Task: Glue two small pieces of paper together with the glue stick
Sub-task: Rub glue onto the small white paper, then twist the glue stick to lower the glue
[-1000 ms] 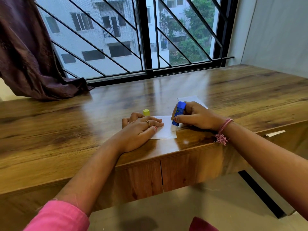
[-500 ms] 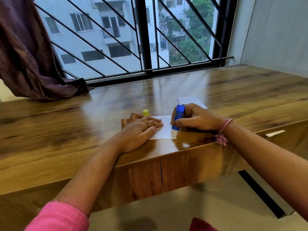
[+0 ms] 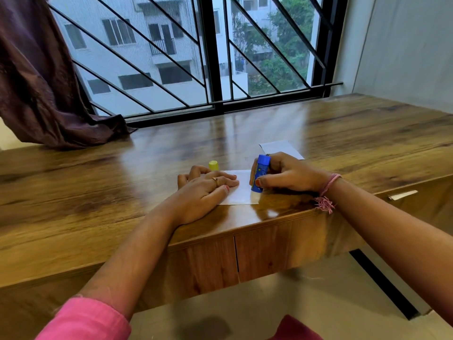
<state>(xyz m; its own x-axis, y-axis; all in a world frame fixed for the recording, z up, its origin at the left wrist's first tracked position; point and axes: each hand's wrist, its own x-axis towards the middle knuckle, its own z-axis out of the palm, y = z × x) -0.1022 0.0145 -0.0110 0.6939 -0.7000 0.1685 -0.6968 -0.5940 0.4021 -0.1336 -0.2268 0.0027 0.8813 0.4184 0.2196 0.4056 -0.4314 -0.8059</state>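
Note:
A small white paper (image 3: 241,192) lies on the wooden desk (image 3: 98,192) near its front edge. My left hand (image 3: 203,192) rests flat on the paper's left part, fingers together, pinning it down. My right hand (image 3: 286,176) grips the blue glue stick (image 3: 260,171) nearly upright, its lower end touching the paper's right edge. A second white paper (image 3: 282,148) lies just behind my right hand, partly hidden by it. The yellow cap (image 3: 213,165) stands on the desk behind my left hand.
A dark curtain (image 3: 41,82) drapes onto the desk at the back left. A barred window (image 3: 208,57) runs along the far edge. Drawer fronts (image 3: 269,251) sit below the desk's front edge, with a handle (image 3: 402,195) at the right.
The glue stick has slid along the paper's right edge, away from the near corner and a little farther from me. My left hand has stayed on the paper.

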